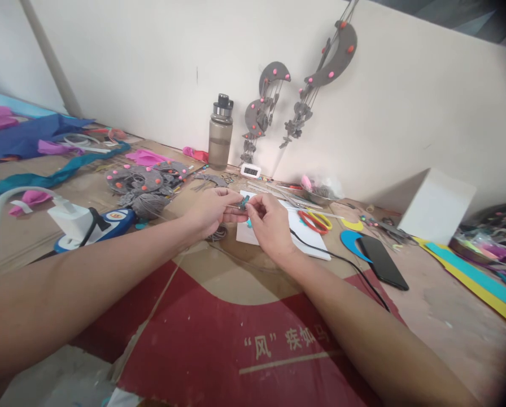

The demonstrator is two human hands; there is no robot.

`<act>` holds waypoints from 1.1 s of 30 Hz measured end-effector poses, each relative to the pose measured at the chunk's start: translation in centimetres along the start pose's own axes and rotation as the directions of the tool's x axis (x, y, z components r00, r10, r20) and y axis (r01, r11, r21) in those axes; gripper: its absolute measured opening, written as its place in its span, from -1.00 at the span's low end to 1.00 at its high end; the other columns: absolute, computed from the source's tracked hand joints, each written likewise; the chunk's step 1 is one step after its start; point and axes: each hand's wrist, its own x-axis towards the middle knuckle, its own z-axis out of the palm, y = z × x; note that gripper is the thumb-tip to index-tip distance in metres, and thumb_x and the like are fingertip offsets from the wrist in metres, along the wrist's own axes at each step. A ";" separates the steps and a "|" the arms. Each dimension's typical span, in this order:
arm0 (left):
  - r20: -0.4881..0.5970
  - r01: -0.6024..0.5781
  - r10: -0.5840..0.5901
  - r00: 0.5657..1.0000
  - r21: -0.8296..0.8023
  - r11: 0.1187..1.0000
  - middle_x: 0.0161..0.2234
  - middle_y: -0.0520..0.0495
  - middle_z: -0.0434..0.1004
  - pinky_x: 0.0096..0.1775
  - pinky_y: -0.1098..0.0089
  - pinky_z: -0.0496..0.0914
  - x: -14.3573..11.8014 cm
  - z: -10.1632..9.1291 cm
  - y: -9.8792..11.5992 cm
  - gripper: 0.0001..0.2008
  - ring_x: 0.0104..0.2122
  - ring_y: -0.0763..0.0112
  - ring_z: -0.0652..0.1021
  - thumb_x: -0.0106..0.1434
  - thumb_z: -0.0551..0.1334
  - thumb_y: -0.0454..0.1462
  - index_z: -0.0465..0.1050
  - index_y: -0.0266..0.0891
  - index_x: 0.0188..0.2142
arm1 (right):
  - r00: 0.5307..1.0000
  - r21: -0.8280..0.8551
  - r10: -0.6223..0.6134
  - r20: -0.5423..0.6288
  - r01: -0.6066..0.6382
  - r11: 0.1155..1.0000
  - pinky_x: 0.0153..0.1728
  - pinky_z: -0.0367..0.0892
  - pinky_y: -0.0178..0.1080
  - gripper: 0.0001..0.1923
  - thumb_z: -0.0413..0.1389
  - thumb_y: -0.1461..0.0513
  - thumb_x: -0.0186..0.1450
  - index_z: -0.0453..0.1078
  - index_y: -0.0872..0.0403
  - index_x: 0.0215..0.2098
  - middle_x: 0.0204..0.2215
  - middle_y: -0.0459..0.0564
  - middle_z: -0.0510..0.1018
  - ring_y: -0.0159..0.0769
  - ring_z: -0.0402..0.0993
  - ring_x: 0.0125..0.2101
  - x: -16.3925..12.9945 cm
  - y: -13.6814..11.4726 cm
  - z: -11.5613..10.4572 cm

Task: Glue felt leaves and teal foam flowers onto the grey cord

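Note:
Both my hands meet over the table's middle, above a white sheet [308, 244]. My left hand [210, 211] and my right hand [269, 220] pinch a small grey felt piece with a teal bead [244, 203] between their fingertips. A grey yarn ball [148, 204] and a pile of grey felt crescents with pink dots [145, 178] lie just left of my left hand. Red and yellow rings [316, 220] lie to the right of my right hand.
A brown water bottle [219, 134] stands by the wall, beside a small white clock [250, 170]. Grey felt crescent hangings [333, 53] are on the wall. A black phone [383, 262] with a cable, a white box [437, 206], a glue gun [90, 223] and coloured felt strips [475, 278] lie around.

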 end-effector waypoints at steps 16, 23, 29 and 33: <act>0.056 -0.001 0.002 0.998 -0.009 1.000 -0.48 -0.11 0.50 -0.34 0.29 0.49 -0.3 0.3 0.2 -0.91 -0.47 0.40 0.54 0.09 0.26 -0.34 0.42 -0.37 -0.44 | 0.999 -0.122 0.004 0.035 0.000 0.993 -0.37 0.14 -0.27 -0.86 -0.05 0.24 0.27 0.25 0.04 -0.44 -0.47 -0.07 0.39 -0.31 0.28 -0.42 0.2 0.2 -0.2; 0.045 -0.013 0.013 0.999 0.006 1.000 -0.48 -0.08 0.51 -0.32 0.37 0.48 0.0 0.3 -0.2 -0.87 -0.49 0.47 0.53 0.07 0.31 -0.33 0.41 -0.38 -0.47 | 0.998 -0.115 -0.010 0.062 0.017 0.993 -0.35 0.15 -0.27 -0.87 -0.05 0.25 0.27 0.25 0.04 -0.43 -0.46 -0.07 0.40 -0.31 0.28 -0.40 0.2 0.0 -0.3; 0.012 -0.031 0.030 0.999 0.052 0.998 -0.50 -0.08 0.51 -0.30 0.33 0.49 0.3 -0.1 -0.3 -0.83 -0.51 0.46 0.52 0.08 0.33 -0.28 0.41 -0.37 -0.48 | 0.998 -0.057 0.006 0.068 -0.002 0.998 -0.33 0.18 -0.26 -0.92 -0.02 0.23 0.27 0.26 0.04 -0.38 -0.43 -0.07 0.42 -0.32 0.30 -0.39 0.1 0.0 -0.1; -0.002 -0.025 0.026 1.000 0.080 0.996 -0.50 -0.07 0.50 -0.33 0.33 0.49 0.2 -0.1 -0.3 -0.82 -0.50 0.46 0.52 0.08 0.33 -0.25 0.42 -0.35 -0.48 | 0.998 -0.018 0.026 0.053 -0.025 1.000 -0.34 0.20 -0.28 -0.96 -0.02 0.26 0.25 0.26 0.04 -0.36 -0.42 -0.08 0.43 -0.34 0.32 -0.40 -0.1 0.2 0.1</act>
